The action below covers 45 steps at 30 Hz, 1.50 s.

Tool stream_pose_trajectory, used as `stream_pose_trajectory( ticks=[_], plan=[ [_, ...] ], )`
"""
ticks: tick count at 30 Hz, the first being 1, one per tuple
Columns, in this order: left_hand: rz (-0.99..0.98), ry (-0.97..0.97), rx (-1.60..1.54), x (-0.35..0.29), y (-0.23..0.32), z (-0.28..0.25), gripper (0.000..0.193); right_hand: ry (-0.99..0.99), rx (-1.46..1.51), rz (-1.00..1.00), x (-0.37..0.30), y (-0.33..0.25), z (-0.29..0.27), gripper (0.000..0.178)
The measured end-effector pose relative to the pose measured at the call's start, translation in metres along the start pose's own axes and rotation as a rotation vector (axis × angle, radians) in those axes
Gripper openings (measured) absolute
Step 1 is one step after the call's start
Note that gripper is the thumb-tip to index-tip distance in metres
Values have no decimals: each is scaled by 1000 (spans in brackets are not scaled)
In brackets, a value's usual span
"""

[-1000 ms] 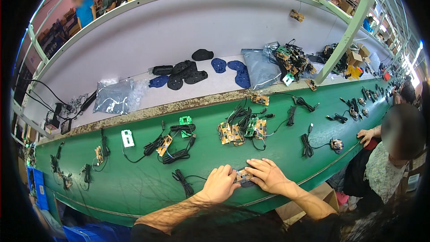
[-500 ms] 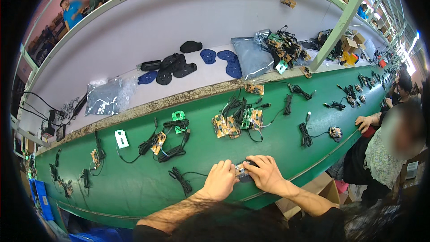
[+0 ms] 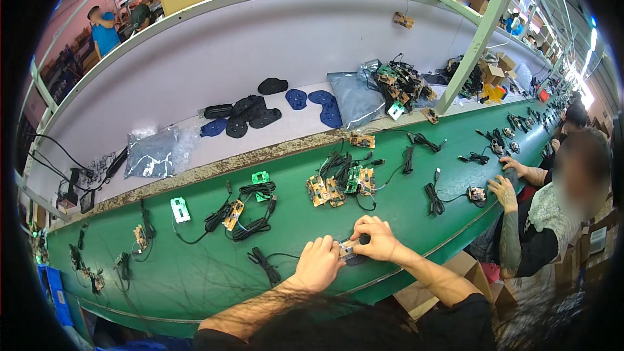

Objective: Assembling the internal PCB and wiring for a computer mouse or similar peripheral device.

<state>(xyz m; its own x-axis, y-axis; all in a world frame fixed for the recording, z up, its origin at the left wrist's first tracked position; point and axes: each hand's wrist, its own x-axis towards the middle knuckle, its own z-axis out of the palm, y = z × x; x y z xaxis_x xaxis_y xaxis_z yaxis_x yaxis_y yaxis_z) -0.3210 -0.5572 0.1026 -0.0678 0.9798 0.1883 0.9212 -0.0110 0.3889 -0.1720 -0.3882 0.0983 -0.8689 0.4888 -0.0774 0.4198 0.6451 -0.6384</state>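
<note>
At the near side of the green bench surface, my left hand (image 3: 318, 262) is closed on the left end of a small circuit board (image 3: 346, 248), which appears seated on a dark base (image 3: 357, 260). A black cable runs left from beneath this hand to a bundled coil (image 3: 263, 266). My right hand (image 3: 379, 239) is pinched at the board's right end, its fingers around a small black rounded piece (image 3: 364, 238). The fingers hide most of the board and the shape of that piece.
Boards with coiled cables (image 3: 325, 190) lie ahead; more lie left, beside a white-green board (image 3: 180, 210). Black and blue moulded plates (image 3: 244, 117), plastic bags (image 3: 153, 154) and a heap of boards (image 3: 403, 84) occupy the shelf. A co-worker's hands (image 3: 504, 190) are at the right edge.
My right hand has gone from lying spread over the dark part to a raised pinch around the black piece. My left hand stays put. The co-worker's second hand has come into view.
</note>
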Motion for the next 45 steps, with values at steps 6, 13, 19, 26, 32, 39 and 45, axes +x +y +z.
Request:
stream_pose_trajectory(
  ticks=[6,13,19,26,32,39,45],
  plan=[
    [-7,-14,-3,2,-5,6,51,-10,-11,-6,1,3,-4,25],
    [-33,30,-228,-10,-20,2,36,-49,-100,-247,-36,4,-2,42],
    [-51,-34,-99,0,-5,-2,31,101,-283,-177,-43,-12,6,37],
    [-70,53,-127,-10,-5,13,35,174,-221,-180,-36,-17,26,46],
    [-71,47,-64,-10,5,10,36,150,-308,-179,-56,-20,17,44],
    [-55,84,-25,-6,-4,17,36,215,-365,-137,-37,-36,15,46],
    [8,262,-227,-51,-47,-41,50,330,-403,-106,-61,7,-3,43]
  ],
)
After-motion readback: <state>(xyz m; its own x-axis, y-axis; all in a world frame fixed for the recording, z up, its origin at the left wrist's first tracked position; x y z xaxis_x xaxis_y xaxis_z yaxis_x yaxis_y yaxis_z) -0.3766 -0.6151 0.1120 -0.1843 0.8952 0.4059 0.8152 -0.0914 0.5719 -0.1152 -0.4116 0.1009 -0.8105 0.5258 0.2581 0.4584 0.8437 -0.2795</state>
